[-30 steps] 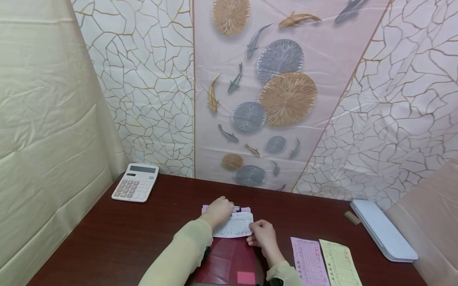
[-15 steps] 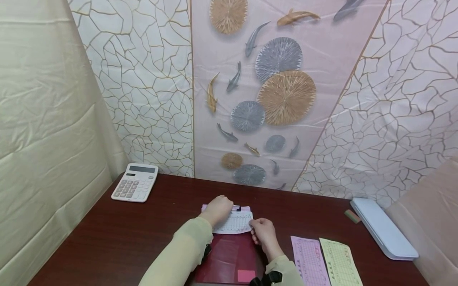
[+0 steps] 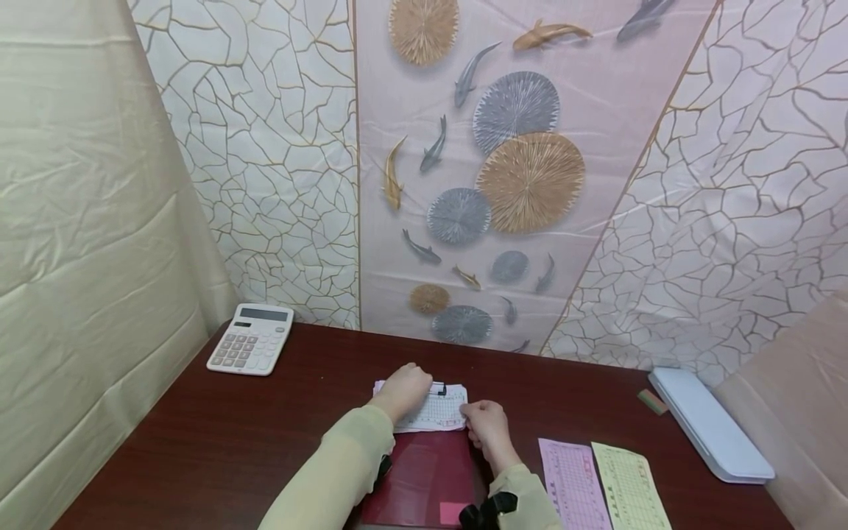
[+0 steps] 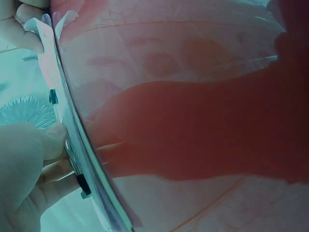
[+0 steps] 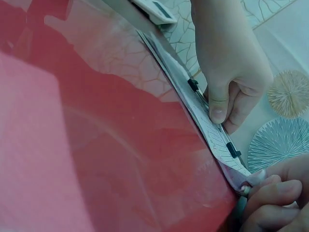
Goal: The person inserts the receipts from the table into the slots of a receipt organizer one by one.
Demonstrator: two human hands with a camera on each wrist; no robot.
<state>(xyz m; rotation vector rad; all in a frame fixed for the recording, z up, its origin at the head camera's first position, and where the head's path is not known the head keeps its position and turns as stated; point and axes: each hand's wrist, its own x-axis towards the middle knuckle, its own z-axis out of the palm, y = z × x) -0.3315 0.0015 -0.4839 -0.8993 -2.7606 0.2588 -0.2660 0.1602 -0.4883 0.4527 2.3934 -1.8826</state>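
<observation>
A dark red folder (image 3: pixel 427 471) lies on the table with white printed slips (image 3: pixel 437 412) over its far end. The left hand (image 3: pixel 404 390) is at the far edge of the slips, its thumb and fingers at the metal bar clip (image 5: pixel 229 140) between the clip's two black sliders. At the slips' right corner, the right hand (image 3: pixel 489 433) pinches the paper edge between thumb and fingers. In the right wrist view the right hand (image 5: pixel 275 198) bends that corner up. The left wrist view shows the left hand (image 4: pixel 29 164) against the clip and the slips edge-on.
A white calculator (image 3: pixel 252 340) stands at the back left of the brown table (image 3: pixel 218 442). Right of the folder lie a purple slip (image 3: pixel 573 482) and a yellow slip (image 3: pixel 629 486). Farther right are a small green-brown block (image 3: pixel 652 402) and a long pale case (image 3: pixel 712 427).
The right hand has shifted slightly up and away from the body with the corner of the slips, and their near edge lies farther up the folder. The left hand has barely moved.
</observation>
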